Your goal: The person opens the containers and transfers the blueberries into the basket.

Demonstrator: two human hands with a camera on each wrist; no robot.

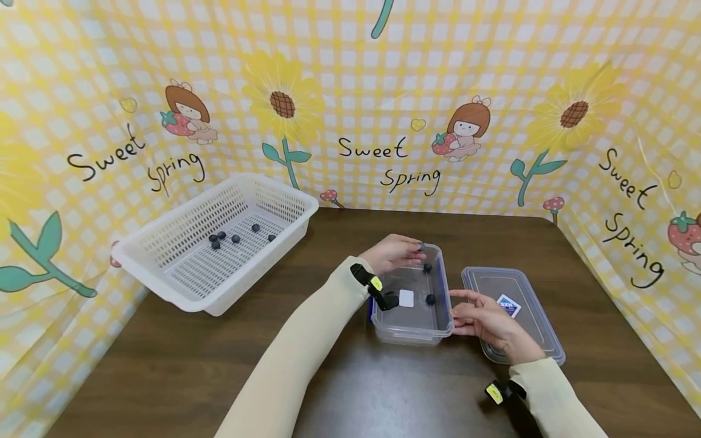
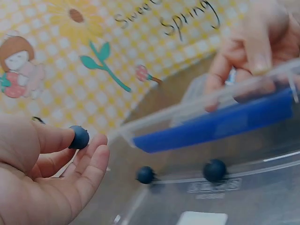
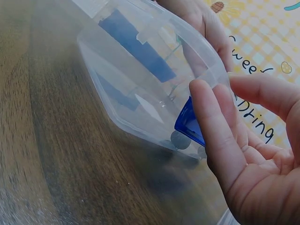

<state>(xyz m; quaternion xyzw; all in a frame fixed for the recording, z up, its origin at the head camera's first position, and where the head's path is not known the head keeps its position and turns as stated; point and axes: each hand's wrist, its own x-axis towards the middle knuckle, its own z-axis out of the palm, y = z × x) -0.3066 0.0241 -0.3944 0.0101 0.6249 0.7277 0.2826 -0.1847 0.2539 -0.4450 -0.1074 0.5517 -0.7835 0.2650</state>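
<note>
My left hand (image 1: 395,252) is over the far part of a clear plastic container (image 1: 411,334) with blue latches. Between thumb and fingertips it pinches a blueberry (image 2: 80,137). Two more blueberries lie on the container's floor, one farther back (image 1: 427,267) and one nearer (image 1: 430,299). At the container's right side, my right hand (image 1: 484,319) holds the rim, its fingers on the outer wall by a lowered blue latch (image 3: 190,122) and its thumb at the rim.
A white slotted basket (image 1: 257,263) stands at the left with several blueberries (image 1: 235,239) in it. Right of the container lies its clear lid (image 1: 539,316) with a blue and white label, partly under my right hand. A yellow checked cloth (image 1: 372,91) hangs around the brown table (image 1: 181,365).
</note>
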